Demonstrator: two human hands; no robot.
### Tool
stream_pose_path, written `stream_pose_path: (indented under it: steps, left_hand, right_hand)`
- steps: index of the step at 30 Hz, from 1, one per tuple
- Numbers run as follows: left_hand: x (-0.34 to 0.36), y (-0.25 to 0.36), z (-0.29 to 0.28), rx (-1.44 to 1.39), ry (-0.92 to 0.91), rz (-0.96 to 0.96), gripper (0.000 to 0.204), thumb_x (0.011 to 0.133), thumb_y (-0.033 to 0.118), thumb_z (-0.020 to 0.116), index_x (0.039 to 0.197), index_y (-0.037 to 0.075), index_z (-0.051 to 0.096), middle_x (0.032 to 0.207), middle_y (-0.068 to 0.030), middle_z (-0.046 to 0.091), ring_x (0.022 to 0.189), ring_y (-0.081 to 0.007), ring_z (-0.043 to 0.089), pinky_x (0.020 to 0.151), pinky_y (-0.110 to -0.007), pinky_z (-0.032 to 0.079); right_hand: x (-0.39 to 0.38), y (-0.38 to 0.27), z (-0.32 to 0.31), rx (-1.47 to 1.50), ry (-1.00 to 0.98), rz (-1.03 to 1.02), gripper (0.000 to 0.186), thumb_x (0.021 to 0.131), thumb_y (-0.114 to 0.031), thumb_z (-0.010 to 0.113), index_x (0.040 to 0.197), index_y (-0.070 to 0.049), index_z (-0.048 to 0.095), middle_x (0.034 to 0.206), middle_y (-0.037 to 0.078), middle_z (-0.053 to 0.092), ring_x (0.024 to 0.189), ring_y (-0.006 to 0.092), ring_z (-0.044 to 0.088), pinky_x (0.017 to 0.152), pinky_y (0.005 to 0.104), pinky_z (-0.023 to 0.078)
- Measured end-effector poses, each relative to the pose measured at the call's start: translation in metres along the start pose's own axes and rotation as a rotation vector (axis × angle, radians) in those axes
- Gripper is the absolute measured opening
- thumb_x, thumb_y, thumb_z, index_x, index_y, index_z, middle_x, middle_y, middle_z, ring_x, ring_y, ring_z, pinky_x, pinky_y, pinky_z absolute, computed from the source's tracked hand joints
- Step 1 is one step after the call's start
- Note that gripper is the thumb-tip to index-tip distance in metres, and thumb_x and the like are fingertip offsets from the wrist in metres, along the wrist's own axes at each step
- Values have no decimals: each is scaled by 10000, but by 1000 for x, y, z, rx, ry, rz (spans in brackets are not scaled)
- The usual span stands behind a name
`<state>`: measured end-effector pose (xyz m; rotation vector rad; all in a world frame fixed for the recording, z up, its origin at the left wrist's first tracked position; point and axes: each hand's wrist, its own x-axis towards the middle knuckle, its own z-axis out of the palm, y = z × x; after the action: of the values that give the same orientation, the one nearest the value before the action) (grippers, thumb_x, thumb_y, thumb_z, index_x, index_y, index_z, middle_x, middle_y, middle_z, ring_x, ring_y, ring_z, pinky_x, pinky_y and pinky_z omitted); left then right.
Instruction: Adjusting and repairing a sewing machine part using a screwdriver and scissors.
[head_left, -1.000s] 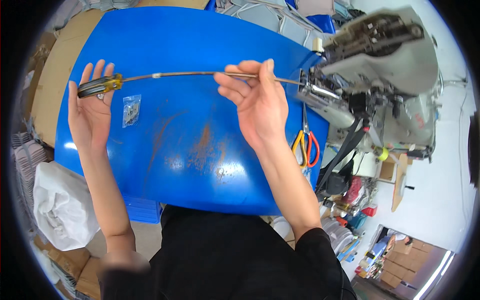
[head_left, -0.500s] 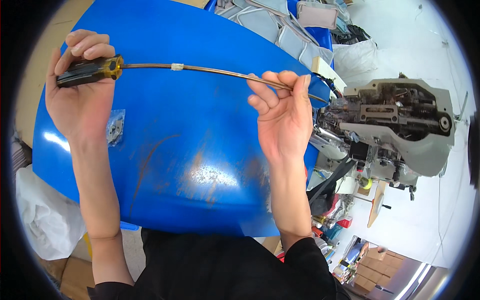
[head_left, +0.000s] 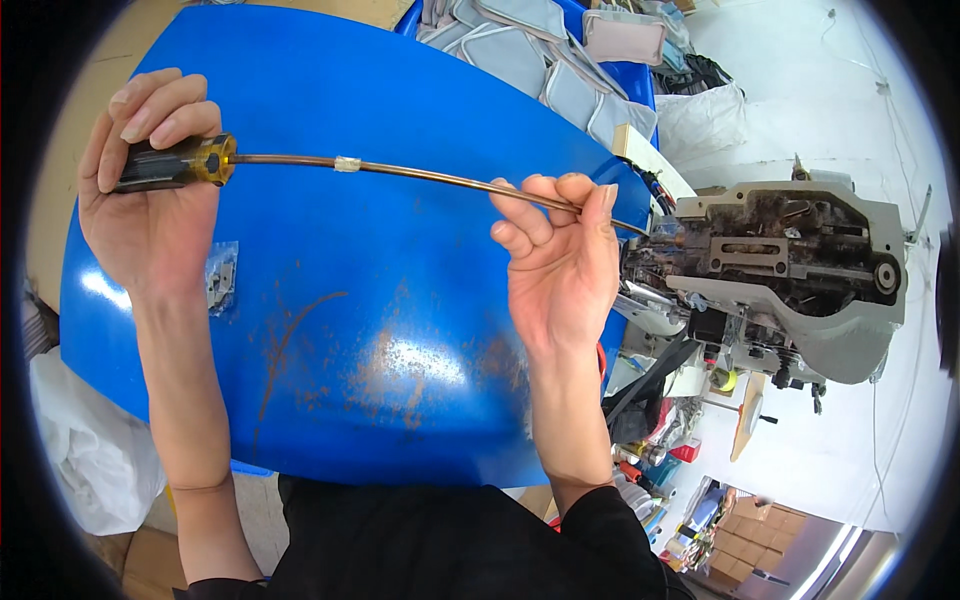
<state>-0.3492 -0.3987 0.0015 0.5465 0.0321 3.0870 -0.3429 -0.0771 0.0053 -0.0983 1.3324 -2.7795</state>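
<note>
A long screwdriver (head_left: 430, 176) with a black and amber handle lies across both my hands above the blue tabletop (head_left: 330, 400). My left hand (head_left: 150, 200) is closed around its handle. Toward the far end of the thin shaft, my right hand (head_left: 562, 255) pinches it between thumb and fingers. A pale piece of tape wraps the shaft partway along. The tip reaches to the grey sewing machine head (head_left: 790, 260), whose mechanism is exposed; exactly where the tip ends among the parts is hard to make out. A small clear bag (head_left: 222, 280) of metal parts lies beside my left wrist.
Grey fabric pouches (head_left: 510, 60) are heaped in a blue bin at the back. A white plastic bag (head_left: 95, 440) hangs at the left. Tools and supplies (head_left: 650, 470) crowd the right side below the machine. Brown scuffs mark the tabletop.
The view has shifted slightly, so the table, machine and hands sit a little lower and further left. Both hands keep the same hold on the screwdriver.
</note>
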Motion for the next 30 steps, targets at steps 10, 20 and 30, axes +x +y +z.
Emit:
stream_pose_path:
  steps: [10, 20, 30]
  left_hand:
    - [3, 5, -3, 16, -39, 6, 465, 1011, 69, 445, 554, 149, 421, 962, -78, 564, 887, -158, 503, 831, -319, 440]
    - [14, -20, 5, 47, -110, 112, 372, 994, 134, 476, 623, 151, 454, 1000, -72, 546, 990, -181, 523, 992, -405, 426]
    - [23, -25, 6, 114, -37, 232, 361, 1068, 237, 364, 719, 144, 377, 631, 2, 364, 571, -129, 368, 595, -294, 352]
  right_hand:
    - [-2, 2, 3, -14, -2, 2, 446, 1121, -398, 387, 1125, -10, 609, 1100, 212, 715, 1020, 360, 744, 786, 403, 648]
    - [-1, 2, 1, 35, -21, -12, 476, 1120, -414, 372, 1122, -14, 631, 1107, 199, 724, 1039, 365, 738, 785, 390, 650]
    - [-8, 2, 1, 4, -67, -53, 353, 1115, -304, 442, 1306, -32, 561, 1254, 192, 676, 1166, 354, 683, 893, 413, 611]
